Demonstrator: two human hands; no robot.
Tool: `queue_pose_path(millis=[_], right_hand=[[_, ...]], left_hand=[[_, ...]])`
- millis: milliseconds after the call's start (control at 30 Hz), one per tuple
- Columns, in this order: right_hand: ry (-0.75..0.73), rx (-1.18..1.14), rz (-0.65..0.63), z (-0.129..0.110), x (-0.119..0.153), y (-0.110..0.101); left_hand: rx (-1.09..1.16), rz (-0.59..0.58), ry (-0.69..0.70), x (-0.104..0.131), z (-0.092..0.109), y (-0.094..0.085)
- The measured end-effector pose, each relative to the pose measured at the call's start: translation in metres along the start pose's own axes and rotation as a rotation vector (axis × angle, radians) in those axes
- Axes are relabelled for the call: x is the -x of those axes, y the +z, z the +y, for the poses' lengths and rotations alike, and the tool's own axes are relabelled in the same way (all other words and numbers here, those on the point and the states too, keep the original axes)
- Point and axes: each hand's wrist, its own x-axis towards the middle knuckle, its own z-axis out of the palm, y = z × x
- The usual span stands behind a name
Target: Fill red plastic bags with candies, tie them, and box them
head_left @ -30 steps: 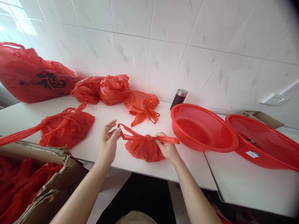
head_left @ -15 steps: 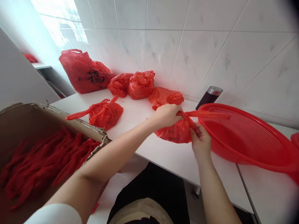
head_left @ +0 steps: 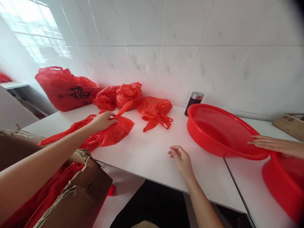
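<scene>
My left hand (head_left: 104, 121) is closed on a tied red plastic bag (head_left: 116, 131) at the left of the white table (head_left: 147, 152). Another red bag lies under or beside it, its long handles stretching left toward the cardboard box. Over the middle of the table hangs my right hand (head_left: 181, 160), fingers loosely curled and thumb apart, holding nothing. A loose red bag (head_left: 155, 109) with its handles spread lies farther back. Against the wall sit more red bags (head_left: 129, 94) and a large red bag (head_left: 68, 90) with a black character.
The cardboard box (head_left: 87, 190) with red items stands at the lower left. To the right are a red basket (head_left: 213, 139), a second red basket (head_left: 280, 183) and a dark flask (head_left: 193, 102). Another person's hand (head_left: 275, 144) rests on the basket rim. Cardboard (head_left: 291, 126) lies far right.
My left hand has moved left with the red bag. My right hand has let go of it. The view has shifted right, and another person's hand and a second basket now show.
</scene>
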Motion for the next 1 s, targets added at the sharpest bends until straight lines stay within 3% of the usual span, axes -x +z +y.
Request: queue_pose_path(millis=[100,200,367,467,633,733,833,933,1000], right_hand=[[-0.037,0.101,-0.028,-0.001,-0.002,0.0],[-0.066,0.237,-0.001,-0.005,-0.014,-0.003],[-0.13,0.437,0.003,-0.011,-0.05,0.006],[-0.187,0.57,-0.062,-0.012,-0.079,0.019],[-0.185,0.681,-0.139,-0.017,-0.106,0.037],[-0.209,0.666,-0.222,-0.024,-0.078,0.034],[-0.221,0.559,-0.383,-0.035,-0.02,0.014],[-0.049,0.118,-0.648,-0.052,0.036,-0.022],[0.037,-0.099,-0.594,-0.062,0.058,-0.046]], left_hand=[[-0.115,0.135,-0.031,-0.002,-0.01,-0.003],[-0.144,0.157,0.097,-0.008,0.007,0.009],[-0.098,-0.027,0.352,-0.031,0.067,0.069],[-0.093,-0.014,0.419,-0.053,0.098,0.104],[-0.102,-0.037,0.475,-0.099,0.123,0.131],[-0.103,-0.123,0.426,-0.125,0.121,0.138],[-0.088,-0.213,0.35,-0.142,0.112,0.149],[-0.051,-0.241,0.302,-0.147,0.108,0.163],[-0.011,-0.218,0.278,-0.145,0.111,0.167]])
